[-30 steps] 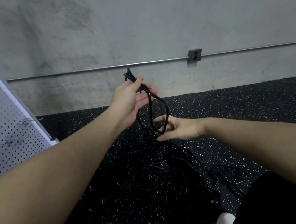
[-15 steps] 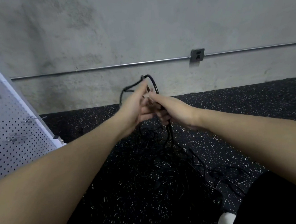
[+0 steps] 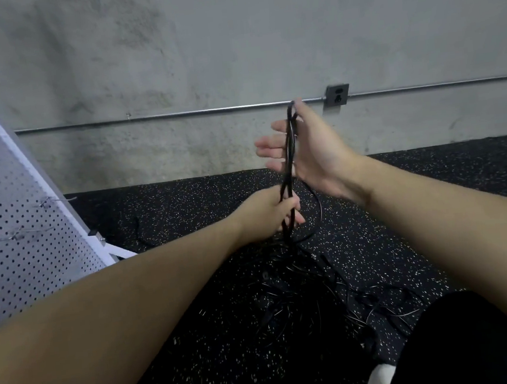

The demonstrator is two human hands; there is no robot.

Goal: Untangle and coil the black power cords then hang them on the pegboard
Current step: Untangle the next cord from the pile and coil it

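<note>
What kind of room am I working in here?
Likely a workshop, garage or utility room: a bare concrete wall with a surface-mounted metal pipe feeding an outlet box, speckled black rubber floor, and a white pegboard with hooks at the left.

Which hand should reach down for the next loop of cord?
Probably the right hand: its fingers are spread and only steady the cord bundle, while the left hand grips it below.

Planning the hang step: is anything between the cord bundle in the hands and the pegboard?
Nothing visible blocks it. The cord bundle is held by the right hand above and the left hand below; the pegboard stands off to the left. The strands still trail into the tangled pile.
</note>
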